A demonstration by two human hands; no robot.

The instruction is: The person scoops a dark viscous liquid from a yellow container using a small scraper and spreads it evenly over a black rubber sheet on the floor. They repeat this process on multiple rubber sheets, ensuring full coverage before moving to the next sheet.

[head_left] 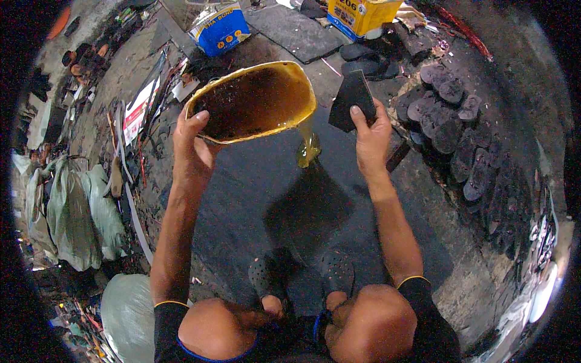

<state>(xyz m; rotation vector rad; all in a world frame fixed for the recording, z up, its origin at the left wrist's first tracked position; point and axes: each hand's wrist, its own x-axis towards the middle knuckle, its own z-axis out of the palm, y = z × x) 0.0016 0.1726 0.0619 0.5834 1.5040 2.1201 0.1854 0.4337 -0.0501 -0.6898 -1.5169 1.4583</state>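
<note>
Fingers (196, 123) of the left hand (192, 140) were closed on one end of the tub (307, 97). It was tipped up in the air, maybe so the yellow goo (308, 149) could run off its corner, over the black sheet (242, 181). The right hand (372, 138) pinched a flat black piece (349, 100) beside it, perhaps to keep it clear of the goo.
</note>
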